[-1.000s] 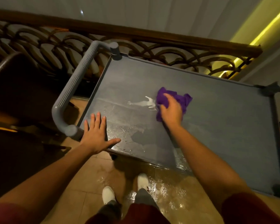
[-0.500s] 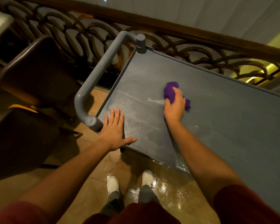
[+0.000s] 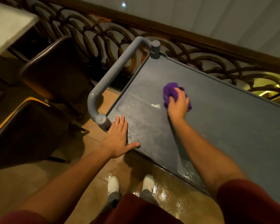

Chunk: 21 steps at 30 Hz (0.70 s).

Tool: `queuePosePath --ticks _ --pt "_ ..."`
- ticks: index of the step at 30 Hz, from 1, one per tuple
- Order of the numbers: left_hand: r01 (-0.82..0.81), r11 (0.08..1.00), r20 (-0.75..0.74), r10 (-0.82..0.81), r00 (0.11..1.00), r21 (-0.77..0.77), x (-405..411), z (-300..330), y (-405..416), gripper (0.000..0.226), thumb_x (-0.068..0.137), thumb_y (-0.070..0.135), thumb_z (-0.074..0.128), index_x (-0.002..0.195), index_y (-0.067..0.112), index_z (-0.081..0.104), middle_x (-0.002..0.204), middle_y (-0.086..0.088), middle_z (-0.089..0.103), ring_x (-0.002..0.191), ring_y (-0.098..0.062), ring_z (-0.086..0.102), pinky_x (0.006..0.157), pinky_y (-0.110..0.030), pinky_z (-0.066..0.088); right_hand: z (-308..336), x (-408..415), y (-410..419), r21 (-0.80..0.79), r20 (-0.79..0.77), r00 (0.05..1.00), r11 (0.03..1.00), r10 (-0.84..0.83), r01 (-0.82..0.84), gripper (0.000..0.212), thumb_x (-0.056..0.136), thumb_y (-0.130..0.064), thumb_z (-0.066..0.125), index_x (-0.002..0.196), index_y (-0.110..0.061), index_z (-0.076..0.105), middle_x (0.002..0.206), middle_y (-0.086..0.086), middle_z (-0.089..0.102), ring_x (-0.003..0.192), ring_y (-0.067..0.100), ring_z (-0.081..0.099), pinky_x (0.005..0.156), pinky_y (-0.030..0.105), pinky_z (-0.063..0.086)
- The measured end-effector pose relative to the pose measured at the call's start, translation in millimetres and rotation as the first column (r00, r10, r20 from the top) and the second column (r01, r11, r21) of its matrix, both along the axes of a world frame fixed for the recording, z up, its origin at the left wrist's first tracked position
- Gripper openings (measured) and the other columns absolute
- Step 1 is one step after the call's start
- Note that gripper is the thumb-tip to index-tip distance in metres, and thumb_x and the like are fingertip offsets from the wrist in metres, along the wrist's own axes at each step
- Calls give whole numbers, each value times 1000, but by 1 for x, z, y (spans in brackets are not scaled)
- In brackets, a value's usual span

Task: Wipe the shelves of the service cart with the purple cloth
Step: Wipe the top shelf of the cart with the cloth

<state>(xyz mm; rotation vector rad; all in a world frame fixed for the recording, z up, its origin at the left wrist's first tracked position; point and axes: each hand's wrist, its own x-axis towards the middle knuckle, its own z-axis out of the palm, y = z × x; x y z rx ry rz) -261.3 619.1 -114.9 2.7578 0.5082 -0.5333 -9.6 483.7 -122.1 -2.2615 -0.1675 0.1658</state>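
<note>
The grey top shelf of the service cart (image 3: 224, 126) fills the right half of the head view, with a wet patch at its near left corner. On the shelf's middle lies the bunched purple cloth (image 3: 169, 91), pressed down by my right hand (image 3: 178, 105), whose fingers curl over it. A small white smear (image 3: 155, 105) shows just left of the cloth. My left hand (image 3: 118, 137) rests flat with straight fingers on the shelf's near left corner, beside the cart handle (image 3: 113, 78). Lower shelves are hidden.
Two dark chairs (image 3: 55, 75) and a pale table corner (image 3: 5, 25) stand to the left of the cart. An ornate wooden railing (image 3: 200, 50) runs behind it. The tiled floor (image 3: 168, 199) by my white shoes is wet.
My right hand has slid the cloth across most of the white smear, which has shrunk. The cloth is more bunched under the hand. The left hand stays at the corner.
</note>
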Motion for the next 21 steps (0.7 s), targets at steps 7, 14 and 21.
queuePosePath --ticks 7,14,21 --pt "9 998 10 -8 1000 -54 -7 11 5 123 74 95 30 160 13 -3 166 -8 -19 152 -26 -20 120 -41 -6 8 -68 57 -21 90 859 863 504 -505 47 91 -8 65 134 -28 62 136 1 64 130 27 55 113 45 42" --pt "85 989 23 -88 996 123 -35 0 -16 94 83 89 9 159 35 -3 166 -6 -17 151 -29 -25 121 -48 -16 19 -23 68 -106 46 894 892 445 -439 42 96 -23 57 137 -33 60 139 4 61 133 31 50 115 54 37" --pt "105 974 5 -109 994 201 -34 -4 -19 91 89 82 9 160 27 -2 167 -16 -10 153 -36 -13 124 -53 -5 14 -110 -5 -347 108 694 681 712 -645 46 90 -23 70 133 -36 61 150 -2 50 130 27 46 109 51 40"
